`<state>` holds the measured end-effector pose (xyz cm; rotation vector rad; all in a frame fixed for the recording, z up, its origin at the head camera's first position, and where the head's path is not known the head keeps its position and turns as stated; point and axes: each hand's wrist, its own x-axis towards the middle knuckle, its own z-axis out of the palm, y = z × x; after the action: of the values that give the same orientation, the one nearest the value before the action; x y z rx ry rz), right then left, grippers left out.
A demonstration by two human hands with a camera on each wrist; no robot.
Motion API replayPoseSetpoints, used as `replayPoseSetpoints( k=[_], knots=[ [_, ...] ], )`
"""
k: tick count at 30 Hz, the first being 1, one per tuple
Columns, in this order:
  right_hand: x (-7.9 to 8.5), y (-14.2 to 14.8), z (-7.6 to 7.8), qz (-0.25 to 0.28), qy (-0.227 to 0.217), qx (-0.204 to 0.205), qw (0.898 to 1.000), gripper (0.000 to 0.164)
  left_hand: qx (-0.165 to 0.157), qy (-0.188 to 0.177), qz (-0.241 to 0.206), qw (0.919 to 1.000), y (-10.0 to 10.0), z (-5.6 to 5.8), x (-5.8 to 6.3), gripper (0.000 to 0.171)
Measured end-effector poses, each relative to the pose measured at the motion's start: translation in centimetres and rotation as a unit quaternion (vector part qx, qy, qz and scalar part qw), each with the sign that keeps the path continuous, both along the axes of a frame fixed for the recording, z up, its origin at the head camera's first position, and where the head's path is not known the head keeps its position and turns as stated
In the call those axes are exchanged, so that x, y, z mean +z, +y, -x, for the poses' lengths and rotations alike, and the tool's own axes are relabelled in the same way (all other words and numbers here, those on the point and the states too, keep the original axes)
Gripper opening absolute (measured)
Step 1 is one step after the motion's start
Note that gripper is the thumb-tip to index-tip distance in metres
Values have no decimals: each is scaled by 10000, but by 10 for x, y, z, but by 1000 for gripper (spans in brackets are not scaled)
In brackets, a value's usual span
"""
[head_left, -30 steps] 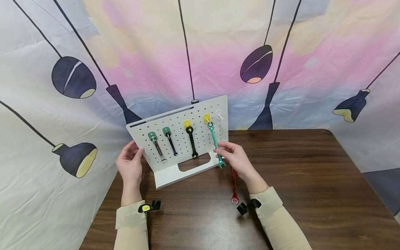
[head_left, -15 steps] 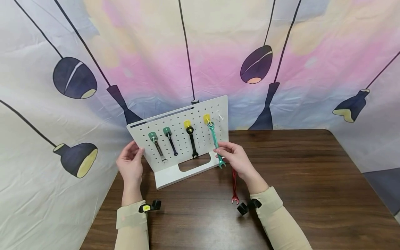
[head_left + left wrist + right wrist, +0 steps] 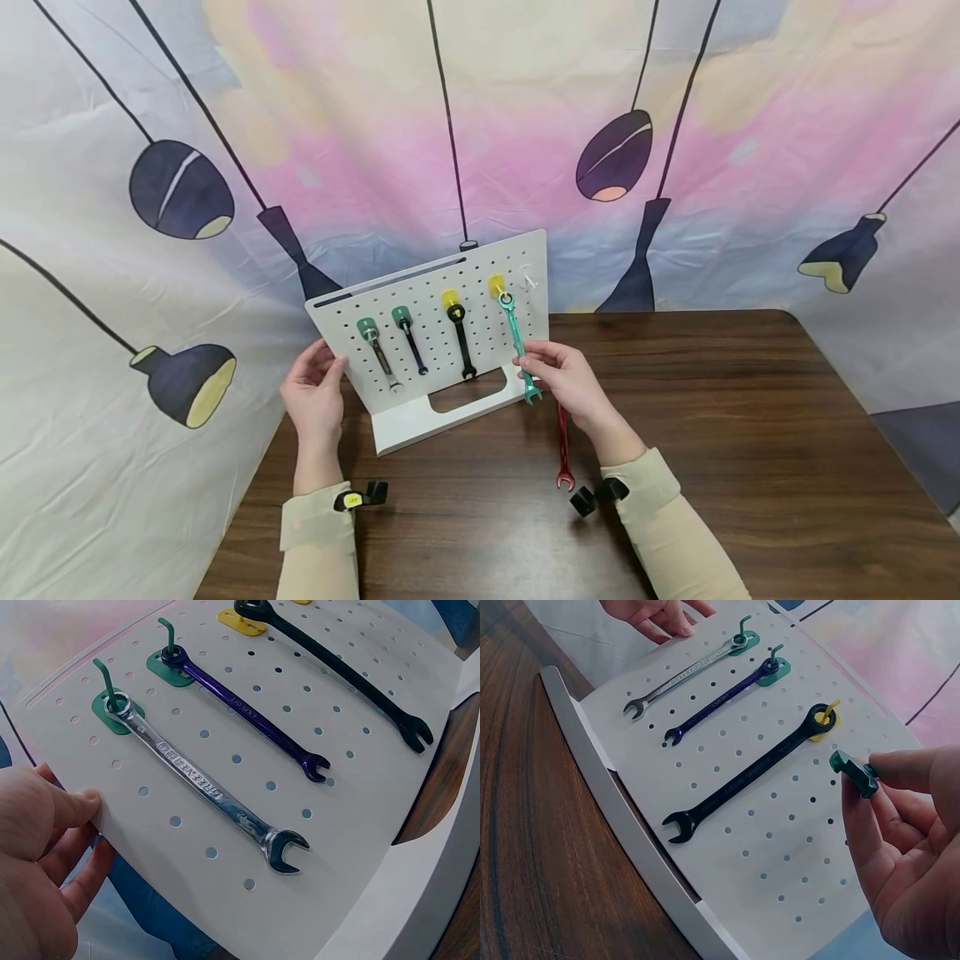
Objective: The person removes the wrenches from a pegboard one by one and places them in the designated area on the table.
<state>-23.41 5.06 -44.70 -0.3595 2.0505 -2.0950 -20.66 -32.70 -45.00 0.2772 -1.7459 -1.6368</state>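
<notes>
Pinching seemingly mid-shaft, right fingers hold green wrench.

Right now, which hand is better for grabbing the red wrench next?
Probably the right hand: the red wrench lies on the table near it, while the left hand grips the pegboard farther left. The right hand pinches the green wrench, so should release that first.

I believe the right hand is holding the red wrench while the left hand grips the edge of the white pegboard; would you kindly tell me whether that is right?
Not quite: the head view shows the right hand holding the green wrench, while the red wrench lies on the table. The left hand does grip the edge of the white pegboard.
</notes>
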Motion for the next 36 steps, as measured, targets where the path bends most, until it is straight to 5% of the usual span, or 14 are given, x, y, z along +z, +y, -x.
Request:
replayPoseSetpoints(
  k=[36],
  knots=[
    [5,1,-4,108,44,12,9999,40,75,-25,-126,9999,4,-1,2,36]
  ],
)
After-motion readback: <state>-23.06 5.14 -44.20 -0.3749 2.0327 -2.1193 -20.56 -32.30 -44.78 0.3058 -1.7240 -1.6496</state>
